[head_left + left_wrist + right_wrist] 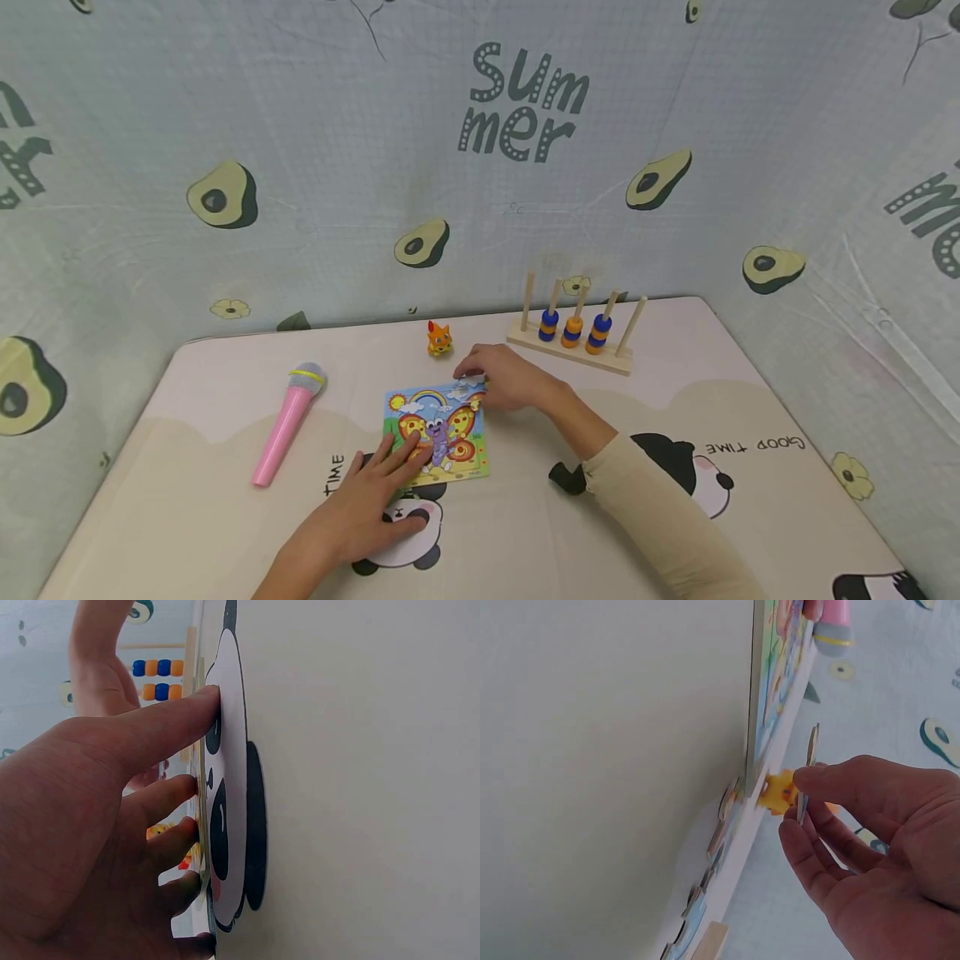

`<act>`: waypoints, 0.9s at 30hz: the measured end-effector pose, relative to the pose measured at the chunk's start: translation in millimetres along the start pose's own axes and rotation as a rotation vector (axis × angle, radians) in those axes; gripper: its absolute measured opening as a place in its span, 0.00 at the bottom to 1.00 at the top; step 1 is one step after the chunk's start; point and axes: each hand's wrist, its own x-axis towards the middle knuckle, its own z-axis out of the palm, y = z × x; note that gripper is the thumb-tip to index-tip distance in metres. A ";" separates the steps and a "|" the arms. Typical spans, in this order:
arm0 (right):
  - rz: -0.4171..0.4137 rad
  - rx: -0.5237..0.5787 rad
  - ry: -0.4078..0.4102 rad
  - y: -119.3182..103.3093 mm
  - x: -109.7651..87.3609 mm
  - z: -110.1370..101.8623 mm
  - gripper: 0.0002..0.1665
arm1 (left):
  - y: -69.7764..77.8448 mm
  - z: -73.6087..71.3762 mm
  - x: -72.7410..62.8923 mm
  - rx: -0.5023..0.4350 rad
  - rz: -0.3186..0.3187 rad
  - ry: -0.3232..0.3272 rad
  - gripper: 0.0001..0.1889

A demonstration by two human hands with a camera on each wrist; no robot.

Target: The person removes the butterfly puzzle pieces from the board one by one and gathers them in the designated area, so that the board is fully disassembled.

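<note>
Pink microphone [288, 423], orange toy [439, 339], wooden bead rack [553, 347]

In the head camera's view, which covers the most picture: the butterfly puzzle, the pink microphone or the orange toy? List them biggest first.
1. Butterfly puzzle, even partly covered
2. Pink microphone, long but narrow
3. Orange toy, clearly smallest

puzzle [450, 421]: multicoloured butterfly print | microphone [287, 425]: pink, grey, yellow | beads [572, 330]: blue, orange

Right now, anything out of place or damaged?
Slightly: loose puzzle pieces lie off the butterfly puzzle, toward the bead rack, looking stray beside the mostly filled picture. The right hand pinches another piece. No spill or damage visible.
</note>
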 end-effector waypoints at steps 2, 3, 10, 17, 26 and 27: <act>0.007 0.001 0.001 1.6 -1.4 -1.0 0.26 | 0.2 0.1 -0.2 -0.001 -0.003 -0.001 0.45; 0.011 0.000 0.001 2.7 -2.1 -1.3 0.27 | 0.2 0.1 -0.2 0.000 -0.003 -0.001 0.45; 0.043 0.011 0.013 9.9 -7.8 -4.5 0.29 | 0.5 -0.7 0.1 0.004 0.004 -0.006 0.45; 0.040 0.015 0.030 19.2 -13.5 -6.5 0.28 | 0.8 -1.6 0.1 0.008 -0.001 -0.005 0.45; 0.013 0.037 0.076 28.7 -21.6 -9.1 0.27 | -0.8 -0.6 0.3 0.014 0.011 0.005 0.45; 0.012 0.040 0.080 29.1 -22.5 -9.7 0.27 | -0.7 -0.9 0.1 0.012 0.009 0.004 0.45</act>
